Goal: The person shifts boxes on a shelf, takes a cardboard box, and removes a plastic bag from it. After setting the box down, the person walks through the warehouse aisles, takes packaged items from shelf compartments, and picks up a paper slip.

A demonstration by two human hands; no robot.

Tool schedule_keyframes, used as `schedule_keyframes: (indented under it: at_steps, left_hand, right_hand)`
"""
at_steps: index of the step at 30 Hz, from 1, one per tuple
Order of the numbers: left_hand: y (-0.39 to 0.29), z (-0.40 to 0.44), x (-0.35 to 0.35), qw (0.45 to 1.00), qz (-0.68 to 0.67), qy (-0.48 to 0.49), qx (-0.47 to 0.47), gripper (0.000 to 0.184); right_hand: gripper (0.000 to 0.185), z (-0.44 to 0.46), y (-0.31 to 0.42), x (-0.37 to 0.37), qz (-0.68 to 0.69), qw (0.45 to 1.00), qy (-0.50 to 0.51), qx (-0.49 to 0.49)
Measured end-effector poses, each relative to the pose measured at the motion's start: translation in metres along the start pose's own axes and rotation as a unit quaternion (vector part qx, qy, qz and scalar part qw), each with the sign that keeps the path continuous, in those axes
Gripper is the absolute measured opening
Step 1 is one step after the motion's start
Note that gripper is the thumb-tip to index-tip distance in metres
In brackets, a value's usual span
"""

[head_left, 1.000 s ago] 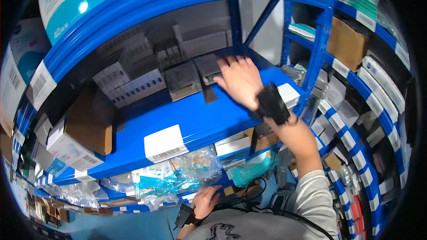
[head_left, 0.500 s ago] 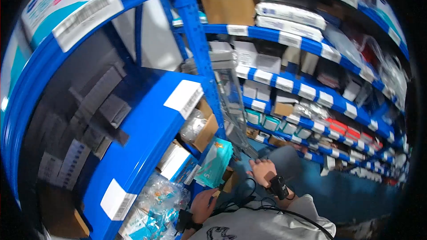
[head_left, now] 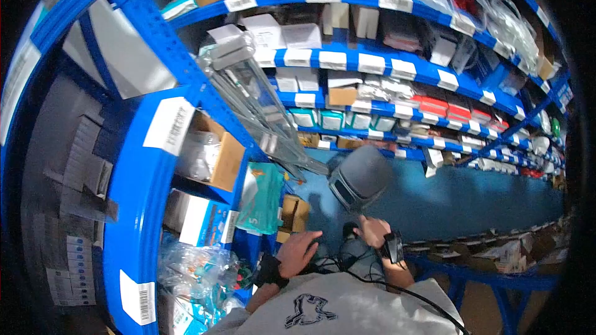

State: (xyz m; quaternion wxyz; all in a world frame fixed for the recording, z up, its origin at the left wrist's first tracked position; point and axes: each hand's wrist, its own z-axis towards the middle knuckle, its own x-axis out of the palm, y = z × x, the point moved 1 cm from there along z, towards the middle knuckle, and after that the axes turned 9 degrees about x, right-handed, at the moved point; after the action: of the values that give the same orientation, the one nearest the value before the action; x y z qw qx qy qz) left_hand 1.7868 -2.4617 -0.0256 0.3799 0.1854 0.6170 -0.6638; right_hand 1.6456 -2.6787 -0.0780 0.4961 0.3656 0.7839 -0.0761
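My left hand point(head_left: 298, 253) is held low in front of my body with its fingers extended, holding nothing. It is nearest to a teal package point(head_left: 259, 201) and an open cardboard box point(head_left: 293, 214) on the left. My right hand point(head_left: 374, 234) hangs with its fingers loosely bent and apart, and nothing shows in it. Just beyond it on the blue floor stands a grey rounded plastic thing point(head_left: 366, 174), perhaps a bin or stool. Both wrists wear dark straps with devices, and black cables run across my lap.
A blue shelf rack point(head_left: 139, 211) close on the left holds a carton with clear bags point(head_left: 208, 155) and plastic-wrapped goods point(head_left: 195, 273). Long grey wrapped parts point(head_left: 261, 105) lean by its post. Labelled shelves point(head_left: 372, 65) cross ahead; a blue-framed table point(head_left: 478, 273) with cartons stands right.
The view has swung right, so the shelves shift left and more floor shows. My left hand has come away from beside the teal package. The grey plastic thing now shows clearly beyond my right hand.
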Motion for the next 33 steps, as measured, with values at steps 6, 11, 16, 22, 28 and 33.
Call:
schedule_keyframes:
  at_steps: [6,11,16,22,28,33]
  left_hand:
    - [-0.031,0.092,0.027,0.996,-0.006,0.037,0.079,0.050]
    - [-0.058,0.151,0.066,0.961,0.168,0.116,0.184,0.069]
    - [-0.078,0.187,0.090,0.906,0.332,0.098,0.243,0.040]
    - [-0.087,0.217,0.117,0.883,0.399,0.060,0.241,0.020]
    - [-0.077,0.240,0.122,0.910,0.315,0.125,0.239,0.036]
    - [-0.075,0.264,0.110,0.927,0.229,0.063,0.290,0.041]
  right_hand:
    - [0.036,0.029,0.011,-0.023,0.161,0.961,-0.107,-0.199]
    - [0.035,0.062,0.001,-0.017,0.505,0.818,-0.021,-0.275]
    - [0.033,0.077,-0.009,-0.041,0.659,0.695,0.103,-0.268]
    - [0.031,0.085,-0.029,-0.063,0.816,0.534,0.188,-0.114]
    - [0.040,0.114,-0.055,-0.049,0.872,0.407,0.261,-0.073]
    - [0.017,0.133,-0.078,-0.061,0.946,0.192,0.260,0.012]
